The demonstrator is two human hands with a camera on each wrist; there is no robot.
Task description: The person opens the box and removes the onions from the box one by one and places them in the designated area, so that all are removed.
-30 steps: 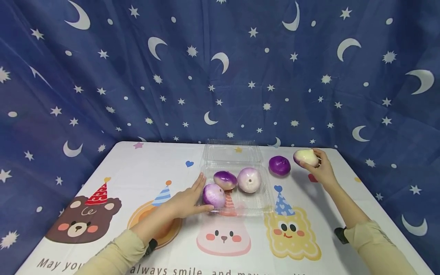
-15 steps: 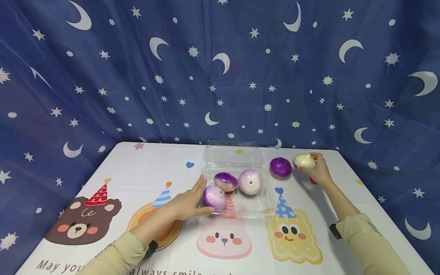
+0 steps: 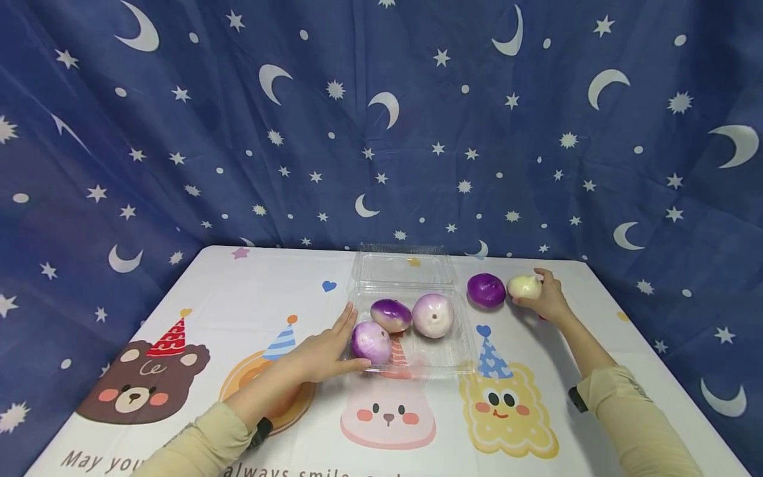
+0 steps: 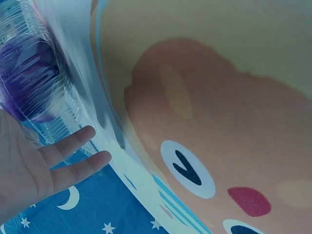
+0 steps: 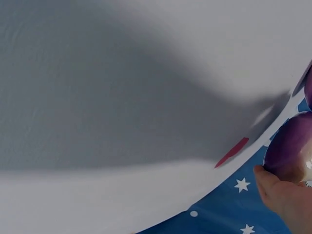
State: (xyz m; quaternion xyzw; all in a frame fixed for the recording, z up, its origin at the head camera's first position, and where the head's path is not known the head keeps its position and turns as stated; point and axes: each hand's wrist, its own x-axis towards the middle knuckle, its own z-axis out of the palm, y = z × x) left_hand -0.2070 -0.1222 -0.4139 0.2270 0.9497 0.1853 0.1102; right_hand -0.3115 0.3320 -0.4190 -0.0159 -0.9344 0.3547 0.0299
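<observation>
While the left hand (image 3: 324, 351) rests with straight fingers at the left side of the clear box (image 3: 438, 354) (maybe to keep it from sliding), the right hand (image 3: 553, 302) grips a pale onion (image 3: 524, 287), right of the box. Between the two sits a dark purple onion (image 3: 485, 291). Three more onions (image 3: 391, 315) lie inside the box, which may stop them rolling. The box looks like thin, ridged plastic; the onions look round and shiny.

Left hand (image 3: 322, 353) outspread; right hand (image 3: 551, 302) curled, gripping.
</observation>
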